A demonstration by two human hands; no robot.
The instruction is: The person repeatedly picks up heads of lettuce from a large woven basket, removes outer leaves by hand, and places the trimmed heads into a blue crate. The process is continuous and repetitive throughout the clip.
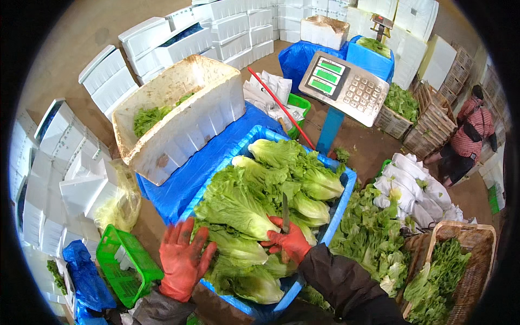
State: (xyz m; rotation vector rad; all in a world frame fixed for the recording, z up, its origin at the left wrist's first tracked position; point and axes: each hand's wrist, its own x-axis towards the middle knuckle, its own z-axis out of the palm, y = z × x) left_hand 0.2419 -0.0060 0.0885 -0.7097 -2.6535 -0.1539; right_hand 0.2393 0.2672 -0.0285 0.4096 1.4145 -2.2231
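My right hand (293, 243), in a red rubber glove, grips a knife (285, 209) with its blade upright. Its fingertips meet the pale base of a romaine lettuce head (239, 203). My left hand (182, 260), gloved alike and smudged dark on the fingers, is spread open at the near left side of a blue-lined crate (343, 203). Nothing is held in it. Several lettuce heads fill the crate, mostly with bases toward the right. Part of the knife's handle is hidden by my right fingers.
A platform scale's display (345, 87) rises beyond the crate. Left of it stands a dirty foam box (195, 126) with some leaves inside. A green basket (126, 264) lies at left. Loose leaves (361, 239) and a brown crate (483, 252) are at right. A person (473, 130) bends farther off.
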